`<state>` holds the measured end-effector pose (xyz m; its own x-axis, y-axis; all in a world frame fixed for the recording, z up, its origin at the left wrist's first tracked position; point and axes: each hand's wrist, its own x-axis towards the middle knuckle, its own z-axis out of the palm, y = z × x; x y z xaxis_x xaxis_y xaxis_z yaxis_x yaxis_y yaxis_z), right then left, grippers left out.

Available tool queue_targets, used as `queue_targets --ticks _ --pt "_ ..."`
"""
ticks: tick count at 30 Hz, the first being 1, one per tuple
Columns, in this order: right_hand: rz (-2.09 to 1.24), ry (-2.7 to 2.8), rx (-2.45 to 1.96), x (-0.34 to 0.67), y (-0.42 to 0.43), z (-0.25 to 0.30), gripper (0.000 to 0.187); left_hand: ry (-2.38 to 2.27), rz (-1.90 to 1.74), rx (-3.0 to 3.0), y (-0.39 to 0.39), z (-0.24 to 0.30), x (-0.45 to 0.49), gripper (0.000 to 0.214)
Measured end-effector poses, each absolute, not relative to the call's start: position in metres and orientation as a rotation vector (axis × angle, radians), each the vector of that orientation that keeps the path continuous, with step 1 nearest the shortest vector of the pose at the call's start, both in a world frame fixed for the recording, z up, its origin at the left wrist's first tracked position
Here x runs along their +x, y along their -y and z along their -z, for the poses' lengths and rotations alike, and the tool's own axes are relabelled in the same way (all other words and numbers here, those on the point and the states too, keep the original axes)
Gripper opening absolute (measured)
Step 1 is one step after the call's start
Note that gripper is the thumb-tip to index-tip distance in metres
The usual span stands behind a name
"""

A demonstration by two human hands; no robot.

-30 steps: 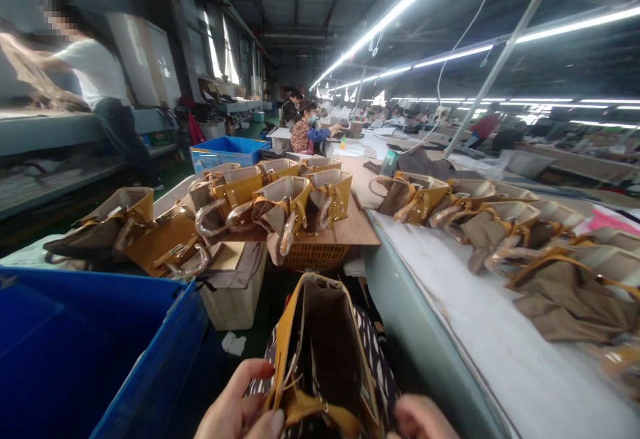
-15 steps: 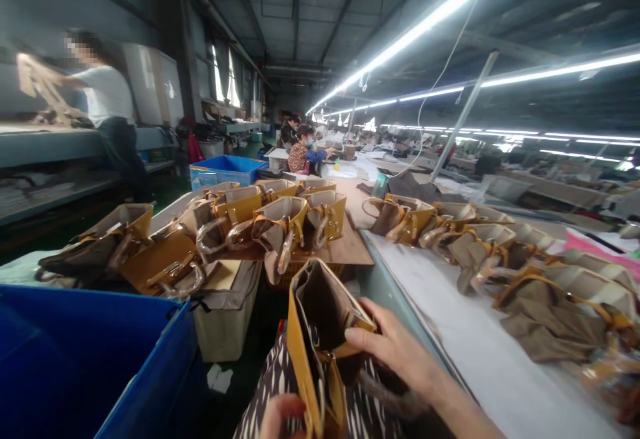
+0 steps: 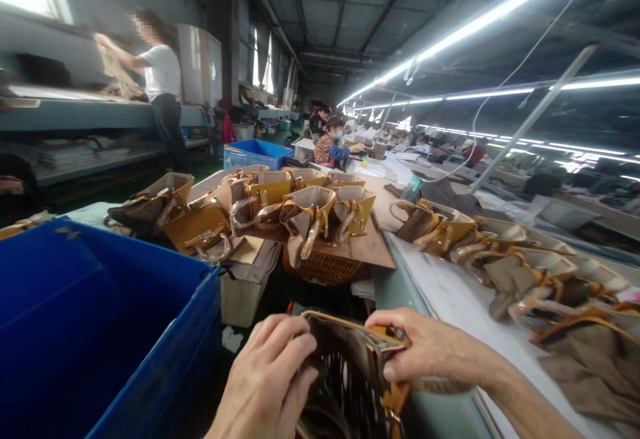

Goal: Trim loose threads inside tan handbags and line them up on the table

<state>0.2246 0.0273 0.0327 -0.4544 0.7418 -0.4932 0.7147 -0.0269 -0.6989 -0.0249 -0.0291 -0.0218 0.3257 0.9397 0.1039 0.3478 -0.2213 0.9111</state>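
Note:
Both hands hold a mustard-yellow handbag (image 3: 350,349) with a brown lining, low in the middle of the view over my patterned lap. My left hand (image 3: 267,379) curls its fingers over the bag's left rim. My right hand (image 3: 430,352) pinches the bag's right rim between thumb and fingers. The bag's mouth is pressed nearly flat between them. Its lower body is hidden below the frame edge.
A big blue bin (image 3: 100,332) stands at my left. Several more yellow bags sit on a board (image 3: 373,249) over an orange basket (image 3: 323,267) ahead. More bags lie along the white table (image 3: 465,306) at right. A person in white (image 3: 163,86) stands far left; other workers sit far back.
The bag has dropped lower and its open mouth has been squeezed flatter. My left hand came up onto the left rim; my right hand shifted to the right rim. The view turned slightly left.

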Motion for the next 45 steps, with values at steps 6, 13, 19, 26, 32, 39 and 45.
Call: queue_targets --ticks 6,13,19,26,32,39,45 --pt "-1.706 2.012 -1.527 0.242 -0.024 -0.038 0.033 -1.502 -0.951 2.025 -0.006 0.045 -0.001 0.040" --pt "-1.682 1.993 -1.541 0.240 -0.019 -0.028 0.028 -1.650 -0.625 2.109 -0.008 0.033 0.011 0.019" --pt "-1.719 1.935 -1.524 0.246 -0.018 -0.021 0.027 -1.561 -0.636 2.256 -0.014 0.038 0.020 0.028" --pt "-1.685 1.760 -1.688 0.267 -0.020 0.002 0.013 -1.040 -0.495 2.368 -0.004 0.024 0.002 0.024" --pt "-1.694 1.756 -1.631 0.264 -0.015 0.010 0.013 -1.259 -0.394 2.384 -0.016 0.009 0.008 0.025" --pt "-1.698 1.754 -1.625 0.269 -0.008 0.013 0.014 -0.981 -0.530 2.248 -0.011 0.027 0.055 0.041" --pt "-1.758 1.656 -1.562 0.274 -0.007 0.020 0.016 -0.960 -0.567 2.256 -0.013 0.046 0.063 0.024"
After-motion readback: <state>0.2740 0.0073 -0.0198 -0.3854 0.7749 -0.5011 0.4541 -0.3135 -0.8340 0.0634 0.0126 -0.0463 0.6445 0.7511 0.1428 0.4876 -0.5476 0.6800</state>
